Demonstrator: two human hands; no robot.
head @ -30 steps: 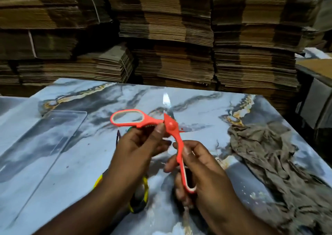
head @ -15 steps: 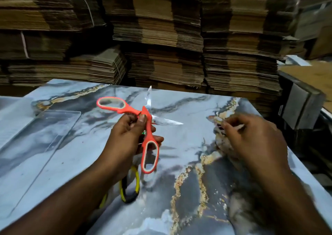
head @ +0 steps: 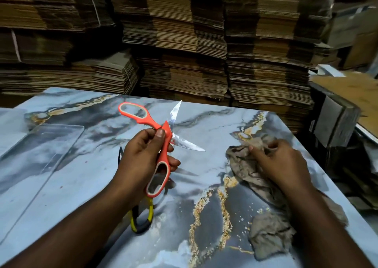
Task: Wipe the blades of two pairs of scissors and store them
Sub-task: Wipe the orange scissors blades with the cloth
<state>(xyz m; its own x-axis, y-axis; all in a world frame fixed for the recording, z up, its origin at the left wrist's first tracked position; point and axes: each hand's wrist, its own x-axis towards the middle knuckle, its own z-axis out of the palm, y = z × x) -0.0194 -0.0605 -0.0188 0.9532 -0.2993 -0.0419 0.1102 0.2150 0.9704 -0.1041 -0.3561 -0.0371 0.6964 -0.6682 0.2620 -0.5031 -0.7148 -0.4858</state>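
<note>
— How many scissors?
— Two: orange scissors (head: 161,145), blades spread, gripped in the left hand (head: 141,161) above the table (head: 204,124); yellow-handled scissors (head: 143,218) lying beneath that arm.
— The right hand (head: 280,163)?
— Pinching one brown cloth (head: 249,171) on the table.

No readable text, labels, brands, numbers or signs are showing anywhere in this view.
</note>
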